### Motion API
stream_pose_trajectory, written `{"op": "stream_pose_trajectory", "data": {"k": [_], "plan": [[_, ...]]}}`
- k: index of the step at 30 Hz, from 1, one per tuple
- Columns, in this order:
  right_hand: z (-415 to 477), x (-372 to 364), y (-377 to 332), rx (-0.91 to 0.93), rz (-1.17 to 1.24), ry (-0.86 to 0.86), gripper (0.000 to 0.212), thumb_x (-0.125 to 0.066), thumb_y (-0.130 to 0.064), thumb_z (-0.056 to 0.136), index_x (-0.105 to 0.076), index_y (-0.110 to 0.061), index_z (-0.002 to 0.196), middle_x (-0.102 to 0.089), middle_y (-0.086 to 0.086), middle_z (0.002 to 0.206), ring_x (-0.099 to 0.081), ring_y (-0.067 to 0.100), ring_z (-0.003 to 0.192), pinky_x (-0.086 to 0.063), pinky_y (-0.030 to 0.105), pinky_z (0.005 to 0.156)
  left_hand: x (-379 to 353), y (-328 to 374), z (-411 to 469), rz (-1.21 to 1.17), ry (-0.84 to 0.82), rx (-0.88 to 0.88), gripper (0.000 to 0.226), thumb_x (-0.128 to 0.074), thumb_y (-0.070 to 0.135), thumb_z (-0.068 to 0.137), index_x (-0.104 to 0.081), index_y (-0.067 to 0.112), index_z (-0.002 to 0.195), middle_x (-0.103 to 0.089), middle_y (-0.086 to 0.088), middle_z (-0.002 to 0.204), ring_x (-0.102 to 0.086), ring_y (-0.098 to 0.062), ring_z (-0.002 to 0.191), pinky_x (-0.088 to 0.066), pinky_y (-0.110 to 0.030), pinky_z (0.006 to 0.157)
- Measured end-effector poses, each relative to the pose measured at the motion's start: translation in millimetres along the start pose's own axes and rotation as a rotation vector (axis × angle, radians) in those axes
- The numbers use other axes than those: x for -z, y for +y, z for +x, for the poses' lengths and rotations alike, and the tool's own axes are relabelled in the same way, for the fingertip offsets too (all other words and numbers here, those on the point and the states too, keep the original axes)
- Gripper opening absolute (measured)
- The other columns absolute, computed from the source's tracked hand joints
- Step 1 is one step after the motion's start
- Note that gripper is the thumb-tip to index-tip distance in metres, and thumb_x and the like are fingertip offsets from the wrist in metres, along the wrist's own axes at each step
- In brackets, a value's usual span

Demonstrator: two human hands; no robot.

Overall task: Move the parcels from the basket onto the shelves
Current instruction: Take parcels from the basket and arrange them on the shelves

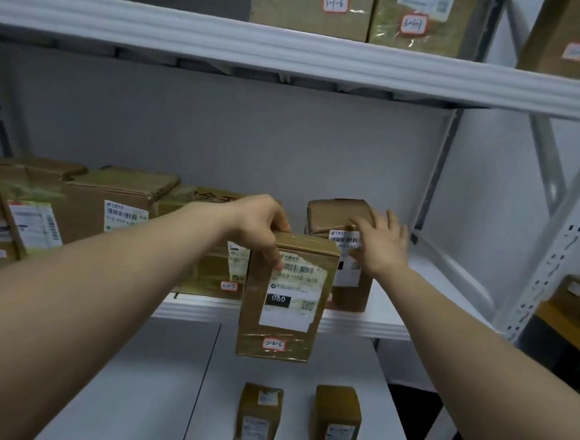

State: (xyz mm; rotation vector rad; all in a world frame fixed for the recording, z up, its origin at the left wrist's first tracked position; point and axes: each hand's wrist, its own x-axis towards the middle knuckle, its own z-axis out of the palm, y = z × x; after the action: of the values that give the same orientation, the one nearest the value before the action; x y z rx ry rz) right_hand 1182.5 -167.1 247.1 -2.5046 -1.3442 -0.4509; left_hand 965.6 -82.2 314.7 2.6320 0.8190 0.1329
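Left grip snug on parcel top

Cardboard parcel — seemingly glossy tape

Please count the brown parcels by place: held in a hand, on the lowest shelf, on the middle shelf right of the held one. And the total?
Held: 1, the held parcel in the grip of the left hand.
Lowest shelf: 2, the left small parcel, the right small parcel.
Middle shelf, right: 1, the back parcel by the right hand.
Total: 4
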Motion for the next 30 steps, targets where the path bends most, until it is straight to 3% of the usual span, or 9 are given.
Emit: {"op": "stream_pose_trajectory", "data": {"k": [3, 6, 10, 12, 17, 23, 26, 28, 30], "plan": [[21.1, -3.7, 3.9, 0.001, -0.023, -0.077, 0.066, -0.063, -0.020, 0.090, -0.031, -0.035, 0.146, -0.002, 0.004, 0.161, 0.011, 0.037, 0.146, 0.002, 0.062, 0.112, 5.6, 2.8, 8.5, 0.003, -0.003, 0.001, 0.042, -0.084, 0.025, 0.069, -0.067, 0.017, 0.107, -0.068, 0.003, 0.098, -0.063, -0.016, 0.094, -0.053, -0.038, 0.090], [37.5, -14.2, 10.0, -0.054, 0.197, -0.153, 0.063, -0.061, -0.019, 0.091, -0.034, -0.039, 0.144, 0.002, 0.004, 0.161, 0.013, 0.041, 0.144, -0.001, 0.059, 0.114, 9.9, 5.9, 17.2, 0.004, 0.009, 0.019, 0.040, -0.084, 0.024, 0.068, -0.068, 0.017, 0.104, -0.069, 0.003, 0.097, -0.064, -0.014, 0.091, -0.054, -0.033, 0.085], [45.1, -24.0, 22.6, 0.003, 0.236, -0.137, 0.053, -0.052, -0.014, 0.094, -0.041, -0.035, 0.142, -0.021, 0.008, 0.157, -0.024, 0.041, 0.139, -0.032, 0.045, 0.108, 11.2, 11.3, 26.8, -0.053, 0.031, 0.056, 0.037, -0.083, 0.018, 0.069, -0.067, 0.016, 0.102, -0.069, 0.002, 0.095, -0.065, -0.013, 0.088, -0.055, -0.027, 0.079], [45.5, -21.4, 32.1, 0.047, 0.235, -0.104, 0.053, -0.053, -0.014, 0.093, -0.043, -0.034, 0.141, -0.027, 0.009, 0.153, -0.039, 0.036, 0.132, -0.039, 0.040, 0.102, 8.7, 17.0, 31.6, -0.066, 0.037, 0.071, 0.037, -0.083, 0.017, 0.069, -0.067, 0.016, 0.102, -0.069, 0.002, 0.095, -0.064, -0.012, 0.087, -0.054, -0.026, 0.078], [46.4, -13.8, 71.9, 0.018, 0.323, -0.120, 0.045, -0.049, -0.018, 0.097, -0.046, -0.030, 0.140, -0.030, 0.008, 0.152, -0.039, 0.033, 0.132, -0.038, 0.037, 0.102, 1.6, 32.5, 43.7, -0.078, 0.069, 0.083, 0.038, -0.083, 0.017, 0.068, -0.067, 0.018, 0.102, -0.069, 0.004, 0.092, -0.064, -0.012, 0.087, -0.053, -0.027, 0.078], [52.5, -1.5, 99.4, 0.035, 0.192, -0.207, 0.062, -0.064, -0.018, 0.089, -0.040, -0.034, 0.143, -0.031, 0.011, 0.149, -0.036, 0.036, 0.133, -0.035, 0.046, 0.109, -0.4, 42.2, 57.7, -0.032, 0.145, 0.102, 0.046, -0.085, 0.021, 0.067, -0.064, 0.019, 0.109, -0.066, 0.006, 0.093, -0.063, -0.014, 0.088, -0.053, -0.033, 0.085], [56.1, 14.5, 84.4, 0.045, -0.019, -0.206, 0.071, -0.061, -0.026, 0.087, -0.025, -0.041, 0.147, -0.019, 0.004, 0.158, -0.007, 0.036, 0.145, -0.006, 0.061, 0.114, 2.0, 44.8, 62.1, 0.019, 0.182, 0.093, 0.048, -0.083, 0.022, 0.069, -0.063, 0.018, 0.113, -0.063, 0.006, 0.094, -0.061, -0.016, 0.091, -0.051, -0.033, 0.086], [57.9, 27.7, 67.5, 0.123, 0.105, -0.059, 0.070, -0.058, -0.021, 0.084, -0.030, -0.033, 0.147, -0.024, 0.004, 0.157, -0.008, 0.029, 0.146, -0.004, 0.053, 0.116, 3.9, 44.1, 64.3, 0.019, 0.188, 0.085, 0.048, -0.082, 0.021, 0.071, -0.063, 0.017, 0.114, -0.063, 0.007, 0.094, -0.061, -0.017, 0.091, -0.051, -0.033, 0.087], [56.1, 38.7, 47.0, 0.240, 0.466, -0.057, 0.064, -0.057, -0.018, 0.085, -0.037, -0.027, 0.145, -0.034, 0.001, 0.153, -0.022, 0.025, 0.142, -0.019, 0.046, 0.116, 5.0, 41.7, 67.7, 0.029, 0.191, 0.080, 0.050, -0.082, 0.022, 0.071, -0.062, 0.017, 0.116, -0.064, 0.005, 0.097, -0.061, -0.017, 0.093, -0.050, -0.033, 0.087]]}}
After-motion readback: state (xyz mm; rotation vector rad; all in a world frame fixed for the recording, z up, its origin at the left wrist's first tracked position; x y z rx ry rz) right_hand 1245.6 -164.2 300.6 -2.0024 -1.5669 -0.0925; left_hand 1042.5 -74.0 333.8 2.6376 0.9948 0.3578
